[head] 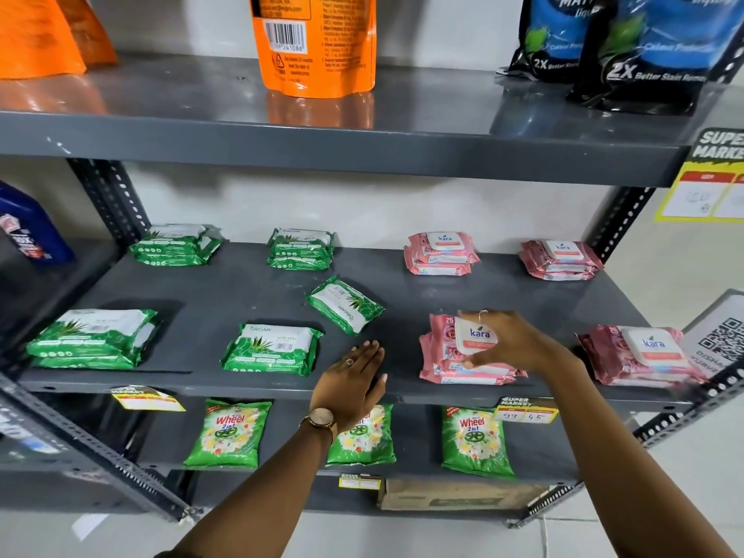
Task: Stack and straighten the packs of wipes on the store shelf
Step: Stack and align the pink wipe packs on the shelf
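Here the grey metal shelf (241,283) spreads widest before me, its middle tier carrying every pack I must tidy; green Origami aloe wipes sit in short stacks at the back left (175,245) and back centre (300,250), with two more at the front left (94,338) and front centre (271,349); pink Kara wipes sit stacked at the back right (441,253), the far back right (561,260) and the front right corner (640,354); my right hand (519,342) is spread over the front pink Kara stack (447,356), fingers above and thumb at the near edge, gripping the top pack by its white lid; my left hand (354,384) lies flat and open on the shelf's front lip, holding nothing; one stray green pack (346,304) lies skewed and alone, well apart from its stacks, and I judge it the next to be squared; these packs look light, soft and squashy, their film glossy and likely slippery, so a stack may slide askew if nudged from the top; I would take each by its long edges, or press on the stiff lid, which gives the firmest purchase.
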Tool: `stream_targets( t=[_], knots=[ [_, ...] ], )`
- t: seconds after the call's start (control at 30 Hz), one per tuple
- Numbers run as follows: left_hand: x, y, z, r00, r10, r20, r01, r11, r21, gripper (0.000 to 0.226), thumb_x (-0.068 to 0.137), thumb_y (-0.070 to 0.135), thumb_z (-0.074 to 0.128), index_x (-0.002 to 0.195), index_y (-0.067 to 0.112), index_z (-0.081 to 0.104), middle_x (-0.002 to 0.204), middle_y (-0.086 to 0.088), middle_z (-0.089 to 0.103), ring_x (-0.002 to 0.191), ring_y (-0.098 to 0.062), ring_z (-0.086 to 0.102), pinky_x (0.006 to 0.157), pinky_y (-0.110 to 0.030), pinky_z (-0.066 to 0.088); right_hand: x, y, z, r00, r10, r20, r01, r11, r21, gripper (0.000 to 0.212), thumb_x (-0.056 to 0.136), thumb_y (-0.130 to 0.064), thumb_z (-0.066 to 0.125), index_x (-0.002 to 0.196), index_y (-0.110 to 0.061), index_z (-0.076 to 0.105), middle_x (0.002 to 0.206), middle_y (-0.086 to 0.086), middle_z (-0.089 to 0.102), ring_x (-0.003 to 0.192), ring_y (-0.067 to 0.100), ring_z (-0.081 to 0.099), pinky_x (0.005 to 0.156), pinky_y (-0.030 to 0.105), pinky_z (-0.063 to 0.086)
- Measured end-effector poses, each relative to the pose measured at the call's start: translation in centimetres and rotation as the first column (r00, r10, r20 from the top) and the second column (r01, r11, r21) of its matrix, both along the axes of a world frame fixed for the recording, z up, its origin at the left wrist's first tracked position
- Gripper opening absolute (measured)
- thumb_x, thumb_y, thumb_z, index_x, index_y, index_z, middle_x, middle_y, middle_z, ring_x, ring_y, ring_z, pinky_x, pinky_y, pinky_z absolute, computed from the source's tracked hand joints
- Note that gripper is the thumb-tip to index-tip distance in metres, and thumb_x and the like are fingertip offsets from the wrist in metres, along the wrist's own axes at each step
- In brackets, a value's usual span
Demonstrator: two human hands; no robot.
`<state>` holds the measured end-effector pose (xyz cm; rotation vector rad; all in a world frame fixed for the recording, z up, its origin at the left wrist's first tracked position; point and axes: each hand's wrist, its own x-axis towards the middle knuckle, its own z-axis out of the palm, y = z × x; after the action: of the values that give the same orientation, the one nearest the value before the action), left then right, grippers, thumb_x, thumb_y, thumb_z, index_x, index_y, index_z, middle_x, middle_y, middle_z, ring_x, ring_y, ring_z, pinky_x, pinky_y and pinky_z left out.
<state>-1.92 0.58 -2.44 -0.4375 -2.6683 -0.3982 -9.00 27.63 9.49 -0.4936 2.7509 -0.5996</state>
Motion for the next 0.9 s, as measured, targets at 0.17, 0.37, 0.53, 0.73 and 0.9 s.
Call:
stream_targets(
  t=[0.17,0.37,0.53,0.73,0.9],
  knots=[
    [0.0,0.0,0.0,1.0,0.004,0.004,-0.004,1.0,-0.024,0.043,0.09,0.03,0.057,0.129,0.011,0.055,0.133,-0.006,0.059,0.123,-0.02,0.055,0.099,-0.035,0.048,0.2,0.4,-0.2,0.999,0.039,0.022,-0.038,0.998,-0.051,0.081,0.073,-0.035,0.079,0.142,-0.03,0.037,0.145,0.002,0.043,0.129,0.021,0.041,0.105,0.04,0.04],
    [0.1,0.0,0.2,1.0,0.008,0.027,-0.007,1.0,-0.016,0.044,0.09,0.03,0.056,0.129,0.011,0.054,0.134,-0.006,0.058,0.123,-0.02,0.055,0.099,-0.034,0.047,0.1,0.0,-1.0,1.0,0.029,0.006,-0.028,0.994,-0.105,0.073,0.077,-0.034,0.074,0.139,-0.037,0.036,0.145,-0.002,0.039,0.131,0.022,0.035,0.106,0.039,0.035],
    [0.2,0.2,0.2,0.999,0.016,0.043,-0.016,1.0,-0.011,0.043,0.091,0.028,0.056,0.131,0.011,0.053,0.136,-0.006,0.057,0.125,-0.021,0.053,0.101,-0.035,0.045,0.2,-0.2,-1.3,0.999,0.042,0.013,-0.041,0.994,-0.099,0.074,0.078,-0.035,0.073,0.141,-0.036,0.034,0.149,0.0,0.037,0.135,0.024,0.033,0.111,0.048,0.034],
    [0.6,0.6,1.0,0.989,0.029,0.148,-0.035,0.999,0.037,0.046,0.096,0.03,0.047,0.138,0.012,0.043,0.147,-0.005,0.043,0.138,-0.019,0.036,0.112,-0.033,0.031,0.7,-0.3,-0.5,0.998,0.053,0.043,-0.048,0.993,-0.109,0.078,0.078,-0.038,0.073,0.143,-0.035,0.03,0.157,0.0,0.024,0.145,0.025,0.018,0.116,0.049,0.027],
    [1.0,-1.4,4.2,0.976,-0.08,0.202,0.074,0.997,0.04,0.057,0.096,0.034,0.047,0.145,0.013,0.028,0.157,-0.004,0.022,0.146,-0.017,0.011,0.117,-0.029,0.007,0.9,-3.7,2.1,0.995,0.043,-0.095,-0.06,0.98,-0.191,0.093,0.066,-0.077,0.049,0.145,-0.031,0.03,0.157,-0.002,0.026,0.144,0.02,0.025,0.113,0.048,0.032]
  ],
)
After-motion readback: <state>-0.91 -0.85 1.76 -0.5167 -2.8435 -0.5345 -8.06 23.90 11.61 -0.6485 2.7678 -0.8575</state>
